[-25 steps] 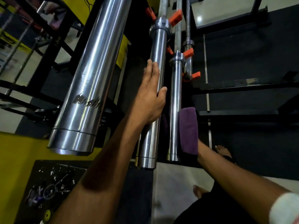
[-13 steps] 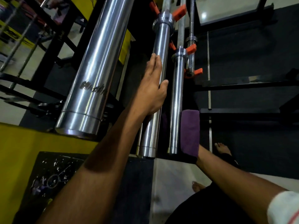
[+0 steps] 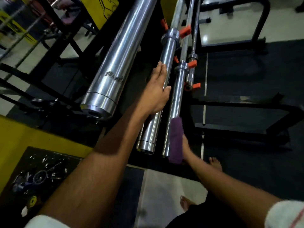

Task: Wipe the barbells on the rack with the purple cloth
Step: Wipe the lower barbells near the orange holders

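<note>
Two hands engaged: my left hand (image 3: 157, 92) lies flat, fingers pressed together, along one barbell sleeve (image 3: 158, 102), while my right hand (image 3: 186, 148) presses the purple cloth (image 3: 176, 139) against the adjacent sleeve (image 3: 174, 111), its fingers hidden.

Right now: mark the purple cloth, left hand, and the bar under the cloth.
purple cloth (image 3: 176, 139), head view, middle of the fold.
left hand (image 3: 156, 91), head view, back of hand.
bar (image 3: 176, 96), head view, bare sleeve above the cloth.

A gym. Chrome barbells (image 3: 174, 102) lie side by side on a black steel rack (image 3: 238, 102) with orange hooks (image 3: 185, 31). Dark rubber mats (image 3: 246, 74) cover parts of a pale tiled floor (image 3: 172, 186), and more black metal frames (image 3: 261, 18) stand beyond, beside a yellow wall (image 3: 32, 139).
</note>
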